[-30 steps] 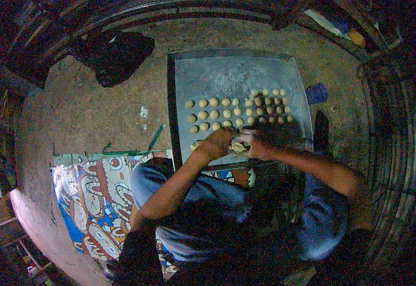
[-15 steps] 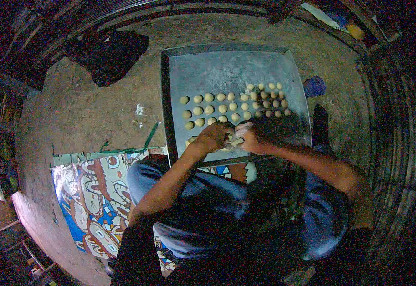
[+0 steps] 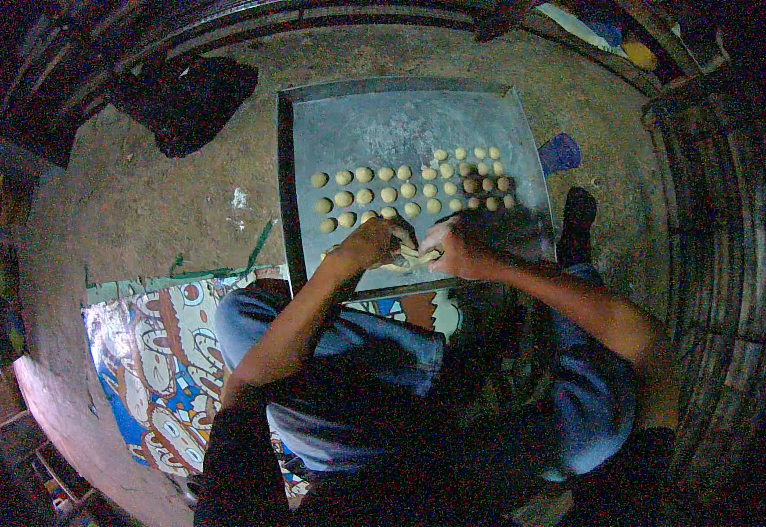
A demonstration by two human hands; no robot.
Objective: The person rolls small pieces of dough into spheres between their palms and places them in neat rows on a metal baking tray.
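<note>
Both of my hands work a pale strip of dough (image 3: 417, 257) low over the near part of a metal tray (image 3: 348, 119). My left hand (image 3: 370, 243) grips its left end, fingers closed. The right end is pinched in my right hand (image 3: 463, 252), with the dough stretched across the small gap between them. Beyond my hands, several round dough balls (image 3: 387, 194) lie in rows across the middle of the tray. My hands hide part of the nearest row, and shadow darkens the balls at the right. More pale dough shows beneath my left hand.
A dusting of flour whitens the tray's far part. Past its right edge are a blue cup-like container (image 3: 559, 153) and a dark foot (image 3: 578, 215). A black bag or cloth (image 3: 185, 101) lies at the far left. A printed cartoon mat (image 3: 159, 351) spreads at the near left.
The hands have drawn slightly apart, and more of the dough strip shows between them. The whole view has shifted, so the tray appears a little further left.
</note>
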